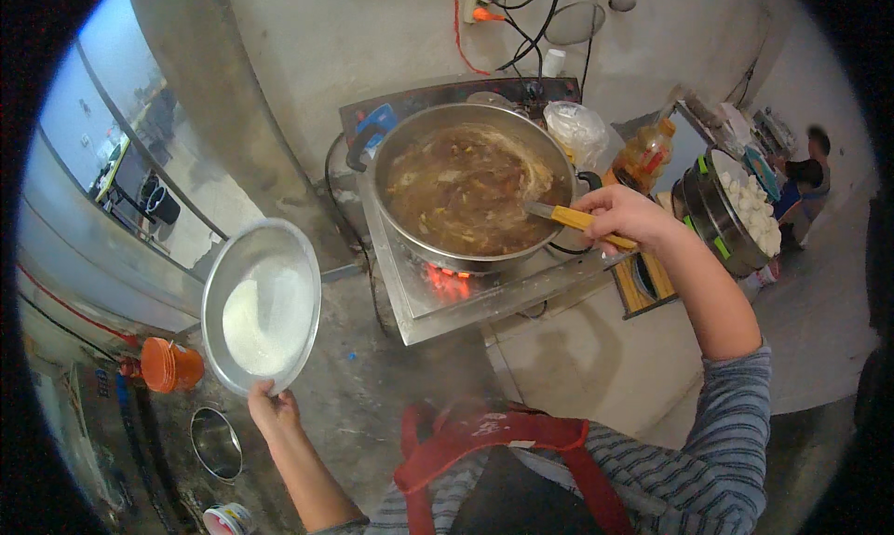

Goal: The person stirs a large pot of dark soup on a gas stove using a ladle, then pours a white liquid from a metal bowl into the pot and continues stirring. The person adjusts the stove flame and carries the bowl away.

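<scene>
My left hand (274, 406) grips the near rim of a metal basin (211, 318), which tilts to the left of the stove. Fine white granules or powder (265, 325) lie in the bottom of that basin. With my right hand (618, 217) I hold the yellow handle (576, 218) of a utensil whose metal end dips into a large steel pot (482, 261). Brown broth (468, 186) with pale and yellowish pieces fills much of the pot, and its surface looks swirled. The utensil's submerged end is hidden.
Orange glow (449, 282) shows beneath the pot on the metal stove (398, 304). To the right stand a plastic bottle (642, 154) and a steamer pot (719, 221) heaped with white pieces. Buckets (171, 365) sit on the floor at left. A person (810, 179) is at far right.
</scene>
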`<state>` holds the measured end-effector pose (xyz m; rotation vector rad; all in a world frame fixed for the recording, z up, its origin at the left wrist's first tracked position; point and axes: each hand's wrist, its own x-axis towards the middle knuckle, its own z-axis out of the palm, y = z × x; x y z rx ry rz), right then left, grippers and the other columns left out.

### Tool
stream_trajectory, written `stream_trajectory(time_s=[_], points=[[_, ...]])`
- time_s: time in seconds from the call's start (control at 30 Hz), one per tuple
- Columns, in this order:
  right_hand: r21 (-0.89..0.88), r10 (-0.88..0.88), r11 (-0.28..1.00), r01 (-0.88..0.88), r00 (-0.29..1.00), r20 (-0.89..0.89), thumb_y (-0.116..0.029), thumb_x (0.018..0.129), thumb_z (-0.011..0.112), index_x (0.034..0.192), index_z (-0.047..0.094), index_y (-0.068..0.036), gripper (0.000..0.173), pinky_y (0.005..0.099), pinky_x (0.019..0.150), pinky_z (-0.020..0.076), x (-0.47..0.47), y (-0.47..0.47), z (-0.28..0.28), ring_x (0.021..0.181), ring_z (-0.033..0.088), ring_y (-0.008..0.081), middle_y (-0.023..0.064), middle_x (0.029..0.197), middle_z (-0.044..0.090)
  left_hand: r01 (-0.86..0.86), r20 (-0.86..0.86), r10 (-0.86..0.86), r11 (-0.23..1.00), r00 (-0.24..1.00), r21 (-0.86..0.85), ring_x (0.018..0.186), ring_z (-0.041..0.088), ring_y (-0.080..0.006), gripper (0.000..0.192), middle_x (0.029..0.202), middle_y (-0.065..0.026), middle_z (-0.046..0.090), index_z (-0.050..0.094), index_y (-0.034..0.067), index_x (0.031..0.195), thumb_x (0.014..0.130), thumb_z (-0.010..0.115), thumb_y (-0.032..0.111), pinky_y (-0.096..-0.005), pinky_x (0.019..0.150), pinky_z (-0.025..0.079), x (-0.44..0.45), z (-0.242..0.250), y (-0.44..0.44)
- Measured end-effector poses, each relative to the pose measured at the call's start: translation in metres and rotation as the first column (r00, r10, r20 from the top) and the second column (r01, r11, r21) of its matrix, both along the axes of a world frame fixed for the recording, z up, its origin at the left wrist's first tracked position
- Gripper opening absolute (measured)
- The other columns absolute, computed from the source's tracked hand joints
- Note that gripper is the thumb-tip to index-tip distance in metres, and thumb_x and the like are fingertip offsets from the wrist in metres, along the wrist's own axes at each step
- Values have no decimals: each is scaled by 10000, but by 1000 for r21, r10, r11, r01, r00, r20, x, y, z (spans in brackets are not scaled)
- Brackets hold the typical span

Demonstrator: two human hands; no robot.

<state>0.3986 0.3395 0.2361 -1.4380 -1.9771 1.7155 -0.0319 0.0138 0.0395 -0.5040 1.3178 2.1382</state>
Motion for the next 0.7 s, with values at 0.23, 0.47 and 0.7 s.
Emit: stream_trajectory(time_s=[0.23,0.47,0.7], points=[[-171,-133,981,91,958,-255,-34,721,569,1127,546,65,419,236,392,420,19,-18,4,431,527,122,138,758,633,-76,6,76,996,997,50,716,582,-194,335,917,-78,577,501,-15,972,639,505,-49,-244,545,476,13,-39,-28],[-93,-151,987,129,941,-302,-37,724,585,1163,512,82,461,232,417,437,22,-34,16,427,531,130,156,777,643,-32,32,31,999,999,44,670,592,-182,360,912,-81,588,503,-19,986,627,508,-46,-233,435,443,23,-56,-31],[-13,-118,992,122,921,-370,-28,701,586,1170,511,87,489,223,423,435,22,-41,24,431,525,117,149,786,637,5,51,-7,999,999,38,623,574,-163,345,901,-73,580,489,-15,1001,657,495,-34,-215,362,380,33,-43,-18]])
